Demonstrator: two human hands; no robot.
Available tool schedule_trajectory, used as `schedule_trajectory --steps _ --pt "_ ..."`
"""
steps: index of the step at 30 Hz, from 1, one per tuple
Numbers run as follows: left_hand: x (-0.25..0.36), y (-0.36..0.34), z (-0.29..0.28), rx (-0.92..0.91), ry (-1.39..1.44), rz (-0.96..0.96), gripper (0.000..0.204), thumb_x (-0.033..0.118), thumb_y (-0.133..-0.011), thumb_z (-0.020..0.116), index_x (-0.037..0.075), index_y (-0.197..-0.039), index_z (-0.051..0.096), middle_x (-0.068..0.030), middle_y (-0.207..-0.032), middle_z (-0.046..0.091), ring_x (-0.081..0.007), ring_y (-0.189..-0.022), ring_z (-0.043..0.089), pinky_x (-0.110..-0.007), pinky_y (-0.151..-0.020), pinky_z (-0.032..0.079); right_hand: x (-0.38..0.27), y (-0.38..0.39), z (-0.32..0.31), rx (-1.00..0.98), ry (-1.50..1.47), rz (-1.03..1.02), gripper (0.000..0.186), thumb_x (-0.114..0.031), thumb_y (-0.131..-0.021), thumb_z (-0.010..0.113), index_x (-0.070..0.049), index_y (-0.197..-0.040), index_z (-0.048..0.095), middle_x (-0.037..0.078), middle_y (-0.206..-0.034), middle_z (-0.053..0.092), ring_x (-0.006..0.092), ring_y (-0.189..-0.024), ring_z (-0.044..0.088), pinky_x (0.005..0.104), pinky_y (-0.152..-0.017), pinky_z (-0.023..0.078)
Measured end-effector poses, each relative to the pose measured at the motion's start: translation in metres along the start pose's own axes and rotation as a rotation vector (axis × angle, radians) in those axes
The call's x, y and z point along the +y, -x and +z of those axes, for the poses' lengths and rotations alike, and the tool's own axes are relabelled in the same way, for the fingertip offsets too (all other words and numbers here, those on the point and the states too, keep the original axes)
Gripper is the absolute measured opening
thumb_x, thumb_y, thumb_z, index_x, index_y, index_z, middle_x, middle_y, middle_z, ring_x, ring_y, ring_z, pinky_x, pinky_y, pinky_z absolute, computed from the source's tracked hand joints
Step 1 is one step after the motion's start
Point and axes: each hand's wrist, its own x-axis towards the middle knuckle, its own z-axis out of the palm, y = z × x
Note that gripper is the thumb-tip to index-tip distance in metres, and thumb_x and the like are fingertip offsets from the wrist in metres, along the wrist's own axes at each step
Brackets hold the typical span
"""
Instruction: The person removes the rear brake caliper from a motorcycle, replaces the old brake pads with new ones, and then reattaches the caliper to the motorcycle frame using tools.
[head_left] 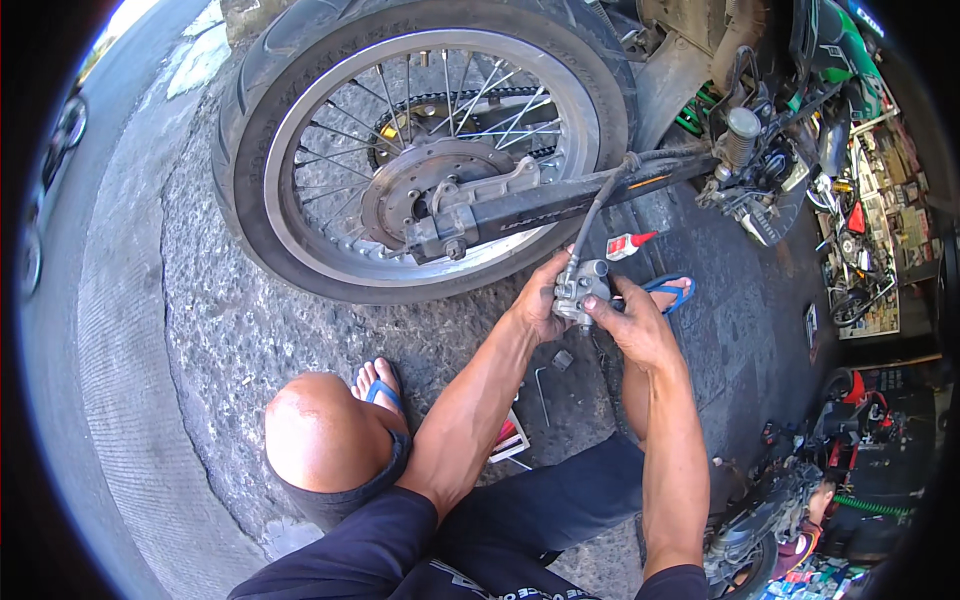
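Between my hands is a grey metal brake caliper (578, 290), with a black brake hose (597, 208) running up from it to the swingarm (560, 200). My left hand (541, 300) grips its left side, and the fingers are partly hidden behind it. On the right side, my right hand (637, 322) holds it with the thumb on the front face. Just beyond them, a small white and red bottle with a pointed red cap (630, 244) lies close to the caliper. The rear wheel (330, 270) with its brake disc (385, 205) is past my hands.
On the ground below my hands are a small dark block (563, 359), an L-shaped hex key (541, 397) and a red and white packet (510, 438). Other motorcycles (745, 540) and a person's arm (821, 500) are at the right. A road (110, 250) runs along the left.
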Motion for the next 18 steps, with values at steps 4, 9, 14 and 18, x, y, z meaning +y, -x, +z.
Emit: schedule_trajectory --steps 4,9,14,18 --pt "-0.002 0.004 0.003 0.011 -0.034 -0.029 0.051 0.058 -0.100 0.055 0.011 -0.109 0.072 -0.0078 -0.095 0.076 -0.0220 -0.083 0.074 -0.041 -0.076 0.062 0.008 -0.001 -0.003 0.012 0.064 -0.041 0.081 -0.043 -0.092 0.075 0.015 -0.140 0.049 0.028 -0.129 0.064 0.0300 -0.119 0.063 0.0379 -0.103 0.047" --pt "0.002 0.005 0.005 0.085 -0.141 -0.016 0.052 0.062 -0.098 0.056 0.014 -0.106 0.074 -0.0038 -0.095 0.075 -0.0199 -0.086 0.072 -0.040 -0.076 0.057 0.007 -0.007 0.000 -0.084 -0.362 0.102 0.072 -0.046 -0.096 0.069 0.010 -0.140 0.053 0.021 -0.129 0.064 0.0277 -0.116 0.063 0.0408 -0.100 0.048" --pt "0.004 0.006 0.006 0.104 -0.110 0.017 0.050 0.058 -0.097 0.060 0.011 -0.108 0.075 -0.0050 -0.096 0.077 -0.0201 -0.082 0.073 -0.040 -0.072 0.058 0.000 -0.015 0.004 -0.041 -0.342 0.174 0.062 -0.043 -0.100 0.065 0.006 -0.136 0.057 0.015 -0.126 0.066 0.0249 -0.115 0.062 0.0444 -0.097 0.048" --pt "0.001 0.005 0.006 0.081 -0.101 0.054 0.050 0.057 -0.099 0.059 0.011 -0.109 0.075 -0.0047 -0.098 0.077 -0.0198 -0.083 0.072 -0.040 -0.073 0.058 0.003 -0.018 -0.001 -0.099 -0.344 0.122 0.063 -0.043 -0.100 0.065 0.010 -0.134 0.057 0.018 -0.125 0.066 0.0251 -0.115 0.061 0.0402 -0.098 0.047"
